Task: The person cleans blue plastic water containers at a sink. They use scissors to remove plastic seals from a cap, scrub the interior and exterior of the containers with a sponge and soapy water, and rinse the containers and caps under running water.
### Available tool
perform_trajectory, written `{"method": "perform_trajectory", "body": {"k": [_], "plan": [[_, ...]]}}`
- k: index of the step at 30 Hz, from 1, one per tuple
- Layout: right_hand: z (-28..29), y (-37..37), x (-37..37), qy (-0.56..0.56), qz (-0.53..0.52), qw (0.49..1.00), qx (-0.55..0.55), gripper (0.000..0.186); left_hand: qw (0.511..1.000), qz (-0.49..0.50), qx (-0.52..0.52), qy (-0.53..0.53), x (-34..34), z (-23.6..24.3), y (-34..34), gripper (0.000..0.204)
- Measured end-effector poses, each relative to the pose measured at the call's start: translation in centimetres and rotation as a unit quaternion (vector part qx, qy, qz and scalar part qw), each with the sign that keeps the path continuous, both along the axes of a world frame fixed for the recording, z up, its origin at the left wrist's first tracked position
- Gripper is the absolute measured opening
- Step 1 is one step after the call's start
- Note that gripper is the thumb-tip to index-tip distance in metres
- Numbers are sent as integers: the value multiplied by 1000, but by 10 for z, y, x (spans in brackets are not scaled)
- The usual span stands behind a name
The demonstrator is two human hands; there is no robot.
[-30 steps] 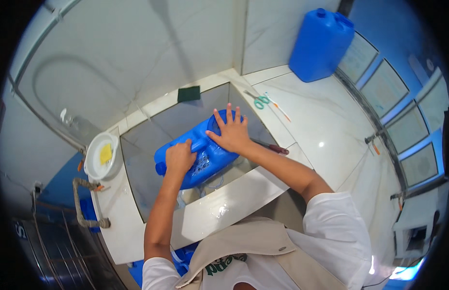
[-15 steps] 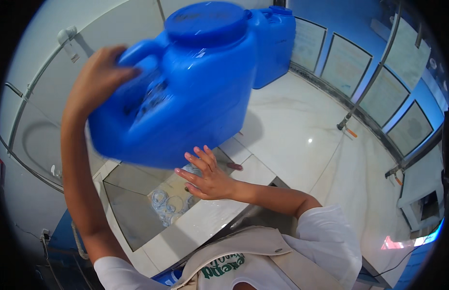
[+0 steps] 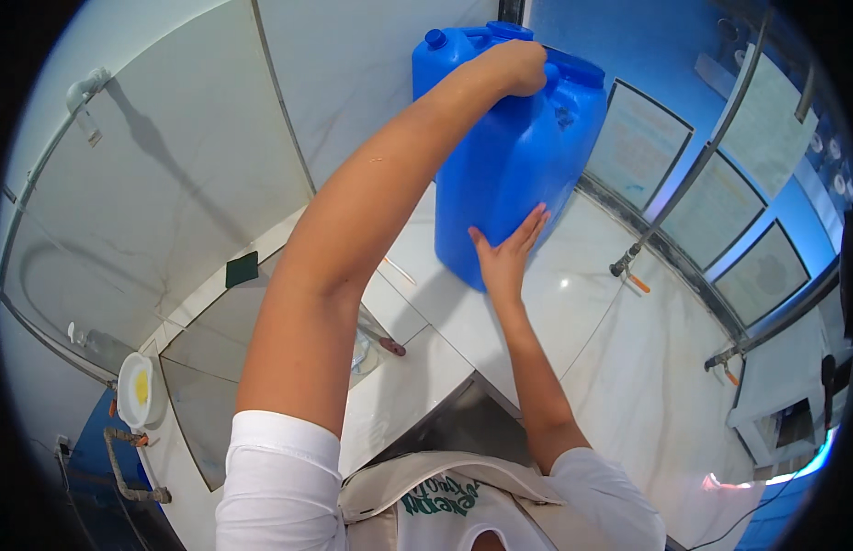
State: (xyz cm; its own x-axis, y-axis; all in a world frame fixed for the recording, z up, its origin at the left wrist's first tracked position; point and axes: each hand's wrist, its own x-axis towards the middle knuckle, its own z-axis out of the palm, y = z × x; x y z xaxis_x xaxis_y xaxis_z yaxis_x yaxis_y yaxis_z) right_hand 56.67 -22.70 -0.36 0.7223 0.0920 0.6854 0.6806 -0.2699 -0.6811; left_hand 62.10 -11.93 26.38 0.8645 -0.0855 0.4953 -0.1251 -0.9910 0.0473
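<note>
A large blue plastic jerrycan [image 3: 495, 174] stands upright, or nearly so, over the white tiled counter; I cannot tell whether its base fully rests there. My left hand [image 3: 523, 69] is closed at its top, apparently round the handle, which the fingers hide. Low on the can's near side lies my right hand [image 3: 511, 257], its fingers spread and the palm against the wall. A second blue jerrycan [image 3: 435, 62] with a small cap stands just behind, partly covered by the first can and my left forearm.
A sunken basin [image 3: 206, 367] lies left, partly hidden by my left arm. On its rim are a dark green scouring pad [image 3: 242, 269] and a white bowl [image 3: 137, 390] with something yellow inside. Taps with orange handles [image 3: 638, 283] stand along the right. Framed sheets [image 3: 647, 147] line the back wall.
The jerrycan has swung from above the basin to the right, turned, and come down beside the other can. My left hand stays on its handle; my right hand now touches its side.
</note>
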Motion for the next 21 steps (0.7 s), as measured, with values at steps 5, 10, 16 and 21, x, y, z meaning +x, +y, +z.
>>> {"method": "perform_trajectory", "body": {"k": [5, 10, 16, 21], "plan": [[-2, 21, 93, -1, -41, 999, -23, 109, 988, 8, -69, -139, -3, -46, 42, 27], [-4, 37, 161, -38, -56, 995, -71, 109, 971, 70, -205, -102, -96, -167, 117, 25], [-19, 51, 202, -74, -103, 990, -68, 106, 918, 243, -313, -22, -274, -289, 165, 25], [-54, 137, 72, -71, -42, 986, -146, 81, 843, 369, -389, -40, -411, -329, 146, 25]]}}
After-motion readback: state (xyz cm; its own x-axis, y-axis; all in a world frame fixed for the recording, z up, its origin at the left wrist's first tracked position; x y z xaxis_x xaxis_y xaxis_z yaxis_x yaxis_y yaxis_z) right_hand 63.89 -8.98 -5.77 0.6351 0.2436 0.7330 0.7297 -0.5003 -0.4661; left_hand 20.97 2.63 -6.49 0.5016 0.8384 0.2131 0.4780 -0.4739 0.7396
